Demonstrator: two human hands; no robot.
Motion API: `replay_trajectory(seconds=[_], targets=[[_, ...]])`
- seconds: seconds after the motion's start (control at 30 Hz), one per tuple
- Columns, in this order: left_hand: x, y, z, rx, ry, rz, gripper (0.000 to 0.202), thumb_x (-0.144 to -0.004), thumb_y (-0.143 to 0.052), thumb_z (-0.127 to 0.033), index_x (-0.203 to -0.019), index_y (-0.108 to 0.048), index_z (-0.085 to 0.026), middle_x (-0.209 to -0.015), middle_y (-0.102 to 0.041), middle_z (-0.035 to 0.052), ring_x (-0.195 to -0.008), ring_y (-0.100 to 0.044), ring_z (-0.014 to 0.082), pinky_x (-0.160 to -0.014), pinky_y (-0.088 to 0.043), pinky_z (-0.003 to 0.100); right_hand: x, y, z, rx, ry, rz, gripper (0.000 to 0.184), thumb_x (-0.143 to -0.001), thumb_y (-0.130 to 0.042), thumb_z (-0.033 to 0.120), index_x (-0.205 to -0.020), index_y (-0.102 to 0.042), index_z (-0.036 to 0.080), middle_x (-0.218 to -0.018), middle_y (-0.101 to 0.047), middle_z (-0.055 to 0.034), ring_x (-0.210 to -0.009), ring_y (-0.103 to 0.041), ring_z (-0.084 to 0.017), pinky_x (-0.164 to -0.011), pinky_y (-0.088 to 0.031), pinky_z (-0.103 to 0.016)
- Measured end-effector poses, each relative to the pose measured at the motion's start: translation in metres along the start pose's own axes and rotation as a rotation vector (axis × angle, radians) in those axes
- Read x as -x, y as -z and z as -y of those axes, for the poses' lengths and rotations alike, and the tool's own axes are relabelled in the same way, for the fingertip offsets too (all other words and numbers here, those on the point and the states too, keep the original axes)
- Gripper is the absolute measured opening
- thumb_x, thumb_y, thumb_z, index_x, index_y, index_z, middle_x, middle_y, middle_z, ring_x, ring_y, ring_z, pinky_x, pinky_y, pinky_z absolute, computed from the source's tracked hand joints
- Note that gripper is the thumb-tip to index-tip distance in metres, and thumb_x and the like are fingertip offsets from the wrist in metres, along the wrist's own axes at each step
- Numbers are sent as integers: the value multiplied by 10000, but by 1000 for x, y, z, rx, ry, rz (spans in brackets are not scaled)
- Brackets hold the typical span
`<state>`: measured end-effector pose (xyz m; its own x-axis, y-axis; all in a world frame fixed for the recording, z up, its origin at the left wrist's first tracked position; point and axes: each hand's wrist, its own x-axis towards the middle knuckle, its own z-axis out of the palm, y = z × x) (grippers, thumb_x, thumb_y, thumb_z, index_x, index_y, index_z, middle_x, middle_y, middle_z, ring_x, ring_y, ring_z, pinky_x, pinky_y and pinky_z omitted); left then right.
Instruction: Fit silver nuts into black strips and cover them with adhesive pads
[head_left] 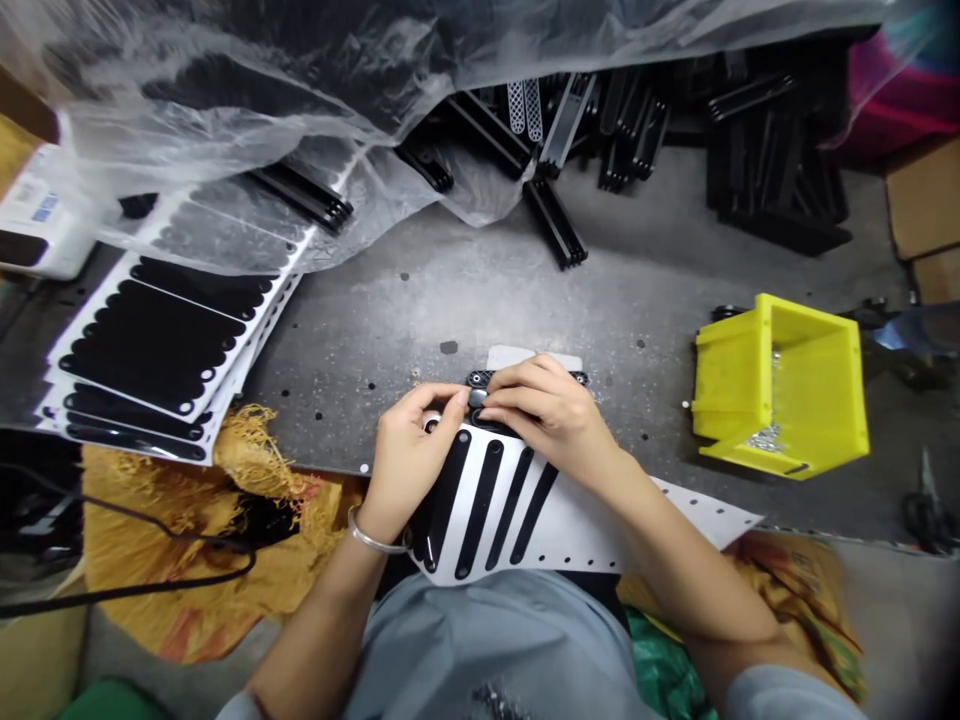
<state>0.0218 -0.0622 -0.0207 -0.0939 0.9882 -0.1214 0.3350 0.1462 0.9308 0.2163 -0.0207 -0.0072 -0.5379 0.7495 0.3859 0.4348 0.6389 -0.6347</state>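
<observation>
My left hand (416,455) and my right hand (544,410) meet over a black slotted bar (526,378) lying across the metal table's near edge. Fingertips of both hands pinch a small dark round piece (477,399) at the bar, and my fingers hide most of it. Beneath my wrists lies a white backing sheet (487,510) with long black adhesive strips (478,505) on it. Its perforated margin (705,512) runs to the right. A metal bangle (371,535) circles my left wrist.
A stack of sheets with black strips (150,345) lies at left, partly under clear plastic film (225,120). Several black bars (772,170) are piled at the back. A yellow bin (780,390) holding small metal parts lies tipped at right. Yellow woven sacking (202,540) hangs at the near left.
</observation>
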Motion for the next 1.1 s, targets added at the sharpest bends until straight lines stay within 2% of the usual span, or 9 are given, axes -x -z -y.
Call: replay_trajectory(seconds=[0.1,0.2,0.3,0.43,0.57,0.8,0.9,0.97,1.1], targets=[[-4,0,-2,-10,9,8,139,-943,-682,-335,-925,-760,-222,-900,-774,-8,-861,-712,162,-839,-546,266,-2,-1,2,16,-7,15,107,-988,-663,213,-961,-767,206,-1014,-760,-64,-933,-635,-207,-825,-555,-381],[-6,0,-5,-19,19,13,135,-932,-686,-329,-897,-746,-212,-873,-762,-12,-844,-703,159,-826,-533,261,1,12,3,62,-29,37,133,-990,-664,264,-1009,-777,196,-1070,-756,-92,-969,-645,-229,-850,-564,-401],[-7,1,-6,-37,44,22,141,-928,-684,-332,-878,-741,-213,-868,-758,-15,-822,-692,152,-802,-516,257,13,37,1,76,-180,43,175,-974,-696,304,-1090,-769,197,-1074,-736,-95,-976,-674,-225,-865,-568,-396],[-8,1,-4,-43,50,26,137,-923,-691,-333,-869,-743,-218,-854,-750,-23,-806,-682,142,-796,-508,252,31,59,-11,-53,-364,-17,87,-956,-715,240,-1016,-778,233,-954,-733,-31,-776,-659,-152,-676,-542,-303],[-8,1,-2,-31,57,23,138,-921,-698,-345,-879,-745,-222,-851,-746,-24,-777,-672,136,-787,-516,254,39,54,-19,-97,-334,-93,93,-962,-692,211,-985,-779,231,-938,-729,-27,-723,-630,-133,-632,-514,-292],[-9,2,2,-26,49,17,145,-921,-704,-345,-865,-740,-216,-845,-739,-11,-795,-677,149,-820,-522,282,40,50,-23,-53,-252,-62,117,-995,-641,196,-1008,-755,218,-946,-713,-37,-762,-630,-144,-671,-513,-296],[-6,-2,1,-24,18,-17,134,-922,-710,-342,-893,-724,-212,-862,-722,-2,-814,-671,142,-801,-514,264,40,52,-10,249,-214,-63,124,-1000,-642,222,-1051,-755,222,-1015,-706,-70,-852,-609,-192,-729,-495,-341],[0,-7,-3,5,-19,-98,145,-918,-721,-340,-973,-681,-212,-877,-695,-4,-788,-656,126,-724,-503,234,39,50,10,451,-196,-108,165,-988,-669,272,-1126,-747,227,-1098,-691,-100,-893,-583,-224,-758,-471,-378],[20,-15,-21,111,-38,-184,203,-973,-662,-373,-1089,-567,-236,-758,-580,-50,-593,-549,85,-536,-424,195,39,26,54,331,-82,-108,233,-1013,-631,328,-1183,-722,197,-989,-671,-97,-827,-563,-213,-708,-453,-372]])
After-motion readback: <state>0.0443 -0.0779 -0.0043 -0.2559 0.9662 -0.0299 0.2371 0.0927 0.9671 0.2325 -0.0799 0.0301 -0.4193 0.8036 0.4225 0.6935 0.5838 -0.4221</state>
